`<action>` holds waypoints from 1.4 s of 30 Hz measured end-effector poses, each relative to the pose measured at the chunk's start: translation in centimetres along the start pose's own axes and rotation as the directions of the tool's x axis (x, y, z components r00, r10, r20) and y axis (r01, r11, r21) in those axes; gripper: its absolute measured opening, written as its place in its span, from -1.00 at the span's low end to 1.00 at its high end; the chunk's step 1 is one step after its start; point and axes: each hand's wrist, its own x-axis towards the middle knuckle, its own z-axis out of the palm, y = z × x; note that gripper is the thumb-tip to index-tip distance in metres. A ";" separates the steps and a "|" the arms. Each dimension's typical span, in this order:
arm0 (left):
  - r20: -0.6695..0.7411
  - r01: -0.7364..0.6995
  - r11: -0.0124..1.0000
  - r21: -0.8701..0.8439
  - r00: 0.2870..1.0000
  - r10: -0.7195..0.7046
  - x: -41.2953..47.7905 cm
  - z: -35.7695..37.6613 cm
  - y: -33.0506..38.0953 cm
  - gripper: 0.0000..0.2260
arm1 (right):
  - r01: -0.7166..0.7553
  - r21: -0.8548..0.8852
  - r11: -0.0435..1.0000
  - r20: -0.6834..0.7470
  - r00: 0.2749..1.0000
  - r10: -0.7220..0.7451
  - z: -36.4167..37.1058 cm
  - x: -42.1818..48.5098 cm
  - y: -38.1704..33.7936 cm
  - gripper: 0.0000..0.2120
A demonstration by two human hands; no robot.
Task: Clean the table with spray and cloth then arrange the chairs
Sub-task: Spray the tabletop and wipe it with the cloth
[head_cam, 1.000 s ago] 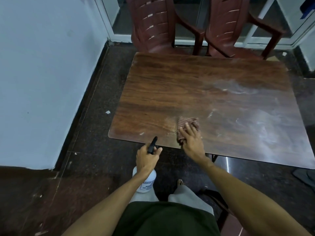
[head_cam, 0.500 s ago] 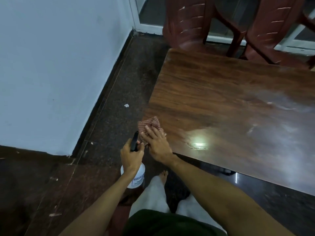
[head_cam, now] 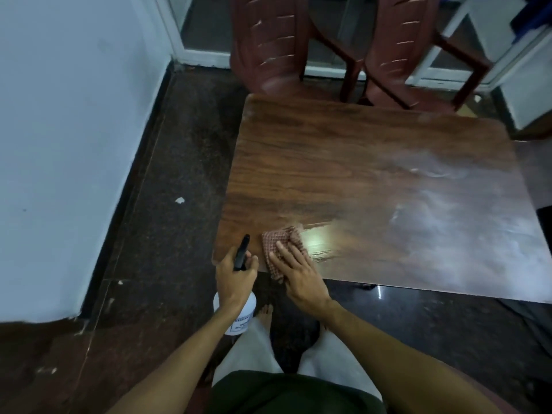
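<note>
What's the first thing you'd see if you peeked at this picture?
The big brown wooden table fills the middle, with cloudy white smears across its right side. At its near left corner the right hand presses a checked cloth flat, and the left hand grips a spray bottle next to it. Two dark red chairs stand at the table's far edge.

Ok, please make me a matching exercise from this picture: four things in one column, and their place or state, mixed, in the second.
1. spray bottle
2. cloth
3. chairs
4. table

A. pressed under the right hand
B. hazy streaks on its right part
C. gripped by the left hand
D. standing beyond the far edge

Pairs: 1-C, 2-A, 3-D, 4-B
</note>
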 end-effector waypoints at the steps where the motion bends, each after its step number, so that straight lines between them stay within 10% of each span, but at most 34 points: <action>1: 0.037 -0.010 1.000 -0.004 0.999 0.010 -0.4 0.8 0.4 -0.86 | -0.012 -0.001 1.000 -0.010 1.000 0.012 -0.7 -0.5 1.4 -0.24; 5: 0.119 -0.067 0.998 -0.008 0.991 0.068 -2.3 4.0 2.2 -0.84 | -0.388 0.175 0.905 -0.174 0.892 0.417 -3.2 -2.3 6.3 -0.32; 10: 0.193 -0.139 0.990 0.032 0.972 0.130 -4.8 8.8 4.7 -0.82 | -0.172 0.046 0.984 -0.109 0.978 0.177 -3.4 -8.7 8.5 -0.30; 13: 0.222 -0.156 0.987 0.045 0.965 0.142 -6.1 11.6 6.5 -0.82 | -0.416 0.230 0.880 -0.192 0.867 0.460 -5.7 -9.0 12.9 -0.40; 26: 0.244 -0.112 0.984 0.138 0.967 0.076 -9.1 26.5 16.8 -0.81 | -0.584 0.602 0.545 -0.257 0.505 0.824 -14.9 -14.1 33.6 -0.33; 31: 0.201 -0.042 0.983 0.176 0.980 0.006 -8.7 30.2 18.5 -0.76 | -0.563 0.368 0.740 -0.292 0.685 0.667 -15.2 -12.4 33.6 -0.39; 36: 0.127 -0.021 0.981 0.192 0.992 -0.004 -6.6 30.3 19.3 -0.75 | -0.610 0.406 0.680 -0.270 0.631 0.727 -16.9 -9.2 35.3 -0.42; 39: 0.114 -0.031 0.987 0.156 0.993 0.013 -4.5 29.9 20.0 -0.73 | -0.344 0.182 0.921 -0.208 0.902 0.378 -14.8 -6.2 33.4 -0.36; 42: 0.115 -0.043 0.989 0.139 0.993 0.027 -2.0 29.5 20.7 -0.74 | -0.192 0.131 0.973 -0.194 0.957 0.215 -15.6 -3.1 35.0 -0.36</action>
